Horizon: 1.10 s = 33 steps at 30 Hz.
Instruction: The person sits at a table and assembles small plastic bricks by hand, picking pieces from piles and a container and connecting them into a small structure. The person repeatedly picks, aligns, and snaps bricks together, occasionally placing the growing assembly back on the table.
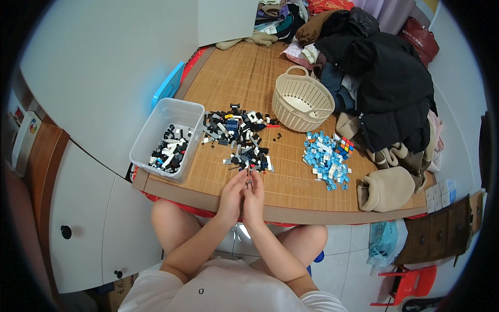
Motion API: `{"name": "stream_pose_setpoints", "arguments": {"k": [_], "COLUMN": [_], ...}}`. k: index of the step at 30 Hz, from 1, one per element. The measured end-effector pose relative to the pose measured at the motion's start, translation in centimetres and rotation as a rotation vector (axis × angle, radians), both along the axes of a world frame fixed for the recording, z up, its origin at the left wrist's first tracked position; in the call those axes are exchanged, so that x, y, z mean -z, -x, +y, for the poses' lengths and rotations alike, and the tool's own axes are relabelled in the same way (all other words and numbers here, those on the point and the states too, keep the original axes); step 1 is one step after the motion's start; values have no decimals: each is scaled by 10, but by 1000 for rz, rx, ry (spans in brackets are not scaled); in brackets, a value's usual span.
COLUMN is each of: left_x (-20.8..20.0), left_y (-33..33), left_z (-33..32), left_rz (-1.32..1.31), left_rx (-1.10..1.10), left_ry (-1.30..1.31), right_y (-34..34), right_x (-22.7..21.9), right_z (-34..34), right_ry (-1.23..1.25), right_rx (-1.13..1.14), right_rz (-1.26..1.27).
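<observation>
My left hand (232, 196) and my right hand (253, 202) meet at the near edge of the mat-covered table, fingers curled in together. Between the fingertips they pinch a small, thin assembly of dark and grey building bricks (249, 182); its exact shape is too small to make out. Just beyond the fingers spreads a loose pile of building bricks (236, 130), mostly black, grey and white with a few blue, yellow and red ones. To the left, a translucent plastic box (195, 112) contains more black and white bricks.
A blue lid (168, 86) stands behind the box. A beige basket (301, 101) sits beyond the pile. On the right lie light-blue and white pieces (325, 160), a puzzle cube (344, 148), a beige cloth roll (387, 190) and heaped dark clothes (390, 88).
</observation>
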<state>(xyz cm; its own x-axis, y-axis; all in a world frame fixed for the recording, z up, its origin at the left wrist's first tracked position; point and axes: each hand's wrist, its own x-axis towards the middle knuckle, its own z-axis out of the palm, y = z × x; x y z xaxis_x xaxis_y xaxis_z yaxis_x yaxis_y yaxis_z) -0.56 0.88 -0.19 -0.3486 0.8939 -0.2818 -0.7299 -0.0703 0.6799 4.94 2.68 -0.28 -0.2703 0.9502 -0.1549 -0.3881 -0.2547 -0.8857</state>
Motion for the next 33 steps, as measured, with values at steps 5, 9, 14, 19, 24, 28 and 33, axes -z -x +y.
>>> {"name": "stream_pose_setpoints", "arguments": {"k": [5,9,14,19,24,28,33], "left_x": [5,4,6,0,-9,-11,-27], "left_y": [-2,-3,-5,-10,-13,-14,-16], "left_z": [-1,-2,-4,-9,-14,-15,-20], "left_rz": [-22,1,3,14,-13,-13,-4], "left_rx": [-1,-11,1,-13,-60,-67,-77], "left_ry": [-23,-3,5,-27,-60,-113,-142], "right_y": [0,-2,-2,-3,-7,-9,-10], "right_x": [0,0,-2,10,-8,-14,-27], "right_z": [-2,-2,-5,-7,-15,-16,-21], "right_ry": [-7,-6,35,-10,16,-21,-28], "right_rx": [30,5,-8,19,30,32,34], "right_rz": [2,-49,-15,-1,119,168,201]}}
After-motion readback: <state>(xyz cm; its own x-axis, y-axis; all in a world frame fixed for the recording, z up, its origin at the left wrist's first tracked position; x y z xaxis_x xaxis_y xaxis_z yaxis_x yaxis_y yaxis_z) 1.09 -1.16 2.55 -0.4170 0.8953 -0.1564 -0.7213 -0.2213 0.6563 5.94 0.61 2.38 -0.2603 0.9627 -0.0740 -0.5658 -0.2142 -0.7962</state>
